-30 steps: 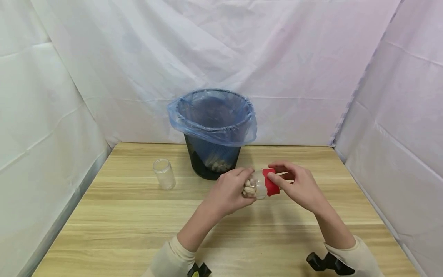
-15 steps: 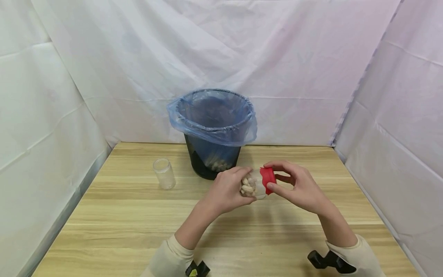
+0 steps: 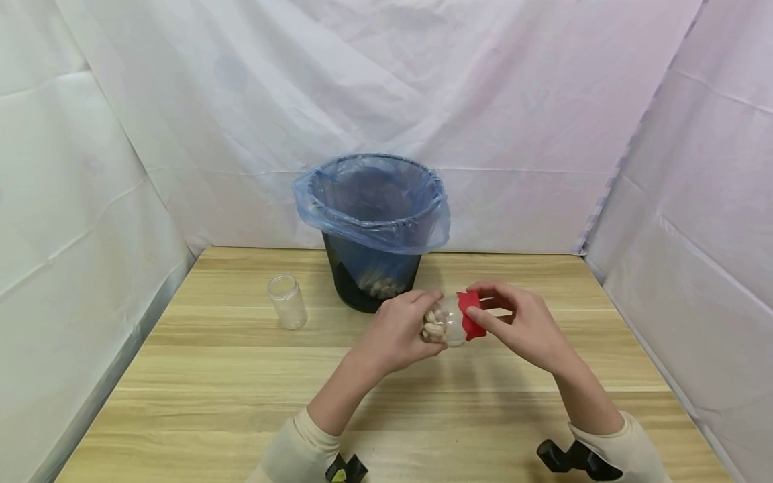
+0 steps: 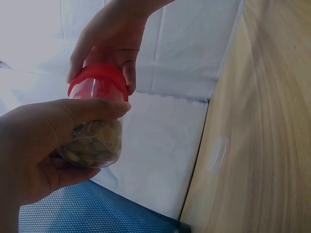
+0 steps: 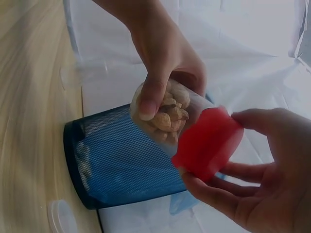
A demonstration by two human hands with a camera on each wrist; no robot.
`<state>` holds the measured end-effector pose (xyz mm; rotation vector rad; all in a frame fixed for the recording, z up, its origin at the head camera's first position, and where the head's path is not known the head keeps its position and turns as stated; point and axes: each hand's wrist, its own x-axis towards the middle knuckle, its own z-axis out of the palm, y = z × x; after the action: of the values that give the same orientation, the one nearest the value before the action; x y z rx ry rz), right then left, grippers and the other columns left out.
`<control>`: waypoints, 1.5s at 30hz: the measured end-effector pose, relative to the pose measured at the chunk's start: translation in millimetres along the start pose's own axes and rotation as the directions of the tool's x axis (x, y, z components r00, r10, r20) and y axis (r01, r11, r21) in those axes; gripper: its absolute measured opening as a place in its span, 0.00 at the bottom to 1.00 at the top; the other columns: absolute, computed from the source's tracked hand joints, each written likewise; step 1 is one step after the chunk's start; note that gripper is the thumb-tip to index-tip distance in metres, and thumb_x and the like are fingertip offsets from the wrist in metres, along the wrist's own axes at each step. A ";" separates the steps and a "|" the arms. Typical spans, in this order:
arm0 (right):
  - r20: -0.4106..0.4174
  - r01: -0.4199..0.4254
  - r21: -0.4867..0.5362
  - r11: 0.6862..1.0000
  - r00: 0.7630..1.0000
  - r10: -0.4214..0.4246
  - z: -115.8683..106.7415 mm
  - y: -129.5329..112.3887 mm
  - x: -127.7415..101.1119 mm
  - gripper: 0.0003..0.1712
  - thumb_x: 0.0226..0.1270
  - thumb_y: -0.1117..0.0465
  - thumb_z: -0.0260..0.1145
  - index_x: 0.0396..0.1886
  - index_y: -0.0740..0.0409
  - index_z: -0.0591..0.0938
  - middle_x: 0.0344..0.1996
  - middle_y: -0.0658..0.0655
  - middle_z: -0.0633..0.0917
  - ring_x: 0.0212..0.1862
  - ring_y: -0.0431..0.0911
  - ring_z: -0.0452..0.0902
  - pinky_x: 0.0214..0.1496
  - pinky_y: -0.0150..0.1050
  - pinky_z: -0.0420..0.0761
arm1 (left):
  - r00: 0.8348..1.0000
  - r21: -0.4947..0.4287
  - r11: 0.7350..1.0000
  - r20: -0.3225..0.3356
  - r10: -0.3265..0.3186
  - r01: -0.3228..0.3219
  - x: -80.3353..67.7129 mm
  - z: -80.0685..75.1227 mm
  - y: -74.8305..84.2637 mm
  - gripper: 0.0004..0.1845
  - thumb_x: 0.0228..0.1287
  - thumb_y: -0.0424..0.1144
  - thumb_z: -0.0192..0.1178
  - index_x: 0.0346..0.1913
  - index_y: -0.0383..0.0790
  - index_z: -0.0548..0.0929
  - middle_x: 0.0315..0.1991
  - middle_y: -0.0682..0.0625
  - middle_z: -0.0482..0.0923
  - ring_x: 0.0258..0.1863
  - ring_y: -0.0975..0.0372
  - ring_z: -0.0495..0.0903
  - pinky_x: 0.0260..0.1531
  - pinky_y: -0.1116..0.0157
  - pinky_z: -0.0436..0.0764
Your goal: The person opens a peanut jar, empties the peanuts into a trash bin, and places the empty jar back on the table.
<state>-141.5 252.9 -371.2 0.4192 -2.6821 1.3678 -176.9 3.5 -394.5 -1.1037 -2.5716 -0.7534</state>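
head view, nearest first: pale sleeves (image 3: 298,439) with black wrist mounts (image 3: 576,459) reach in from the bottom edge over the wooden table (image 3: 241,389). beyond the cuffs, the left hand (image 3: 398,330) is curled round the lower part of a clear jar (image 3: 454,325) of unshelled peanuts (image 3: 433,325), and the right hand (image 3: 527,330) pinches its red cap (image 3: 473,316) between thumb and fingers. the jar is tilted well over, held above the table in front of the bin (image 3: 347,285). if the cap came away at this slant, peanuts could slide out; smooth glass turning inside the left grip could also let the jar slip. past the hands, a second jar (image 3: 288,307) stands left of the bin, whose blue liner (image 3: 386,240) folds over the rim; white sheets (image 3: 362,74) hang behind.

left fingers cover part of the peanuts, so the fill is hard to judge, and i can't tell whether the cap is tight or loose. right wrist view cuts off a pale disc (image 5: 63,218) on the table; the head view doesn't show it, probably because the hands block it. pale bits (image 3: 382,288) low in the bin are too blurred to name.
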 end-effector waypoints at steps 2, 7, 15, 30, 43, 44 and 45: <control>0.021 0.044 0.040 0.998 0.999 -0.045 -0.4 2.7 0.8 0.24 0.73 0.58 0.76 0.65 0.58 0.83 0.57 0.58 0.88 0.57 0.51 0.88 0.51 0.34 0.90 | 1.000 -0.004 1.000 -0.014 0.005 -0.005 -0.1 -0.6 -1.6 0.39 0.51 0.49 0.87 0.65 0.39 0.84 0.55 0.47 0.88 0.50 0.58 0.88 0.54 0.58 0.88; 0.047 0.169 0.096 0.981 0.984 -0.174 -1.4 8.9 2.3 0.28 0.68 0.66 0.79 0.66 0.56 0.82 0.59 0.53 0.87 0.59 0.41 0.85 0.60 0.33 0.86 | 1.000 -0.018 1.000 -0.012 -0.004 0.004 -0.2 -3.4 -2.8 0.39 0.51 0.49 0.87 0.65 0.39 0.84 0.56 0.47 0.88 0.50 0.58 0.88 0.52 0.59 0.89; 0.050 0.062 0.056 0.997 0.997 -0.065 -0.7 4.7 1.6 0.27 0.72 0.57 0.77 0.68 0.54 0.81 0.61 0.56 0.86 0.60 0.53 0.87 0.56 0.37 0.89 | 1.000 -0.036 0.999 0.000 -0.008 0.008 -0.4 -2.7 -2.3 0.39 0.52 0.46 0.86 0.66 0.39 0.83 0.56 0.47 0.88 0.49 0.58 0.88 0.53 0.59 0.89; 0.079 0.127 0.122 0.984 0.987 -0.137 0.2 8.8 2.8 0.30 0.68 0.62 0.80 0.68 0.54 0.81 0.61 0.54 0.86 0.61 0.46 0.85 0.62 0.33 0.86 | 1.000 -0.027 1.000 -0.003 -0.006 0.006 -0.7 -5.0 -3.3 0.40 0.51 0.48 0.87 0.66 0.38 0.84 0.57 0.46 0.88 0.52 0.56 0.88 0.54 0.57 0.88; 0.051 -0.002 0.050 0.999 0.999 0.000 1.7 5.2 0.6 0.28 0.75 0.54 0.75 0.70 0.53 0.80 0.60 0.59 0.87 0.57 0.55 0.88 0.49 0.36 0.90 | 1.000 -0.038 0.999 0.021 -0.018 0.018 -0.5 -5.0 -2.5 0.40 0.53 0.46 0.86 0.68 0.39 0.83 0.59 0.47 0.87 0.52 0.56 0.88 0.55 0.58 0.88; 0.048 -0.015 0.039 0.999 0.999 0.013 1.9 4.8 0.3 0.27 0.75 0.53 0.74 0.69 0.54 0.80 0.59 0.60 0.87 0.56 0.55 0.88 0.47 0.37 0.91 | 1.000 -0.036 0.999 0.021 -0.014 0.015 -0.5 -4.7 -2.5 0.39 0.53 0.46 0.86 0.68 0.38 0.83 0.59 0.47 0.87 0.52 0.56 0.88 0.56 0.58 0.88; 0.046 -0.025 0.030 0.999 0.999 0.023 2.1 4.7 0.2 0.27 0.75 0.52 0.74 0.69 0.53 0.81 0.58 0.60 0.88 0.55 0.55 0.89 0.46 0.37 0.91 | 1.000 -0.034 0.999 0.021 -0.012 0.013 -0.5 -4.4 -2.6 0.39 0.53 0.46 0.86 0.67 0.38 0.82 0.59 0.47 0.87 0.52 0.56 0.88 0.56 0.58 0.88</control>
<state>-143.0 253.8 -376.0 0.4271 -2.7142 1.4239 -178.4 -0.7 -392.0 -1.1129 -2.5942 -0.7962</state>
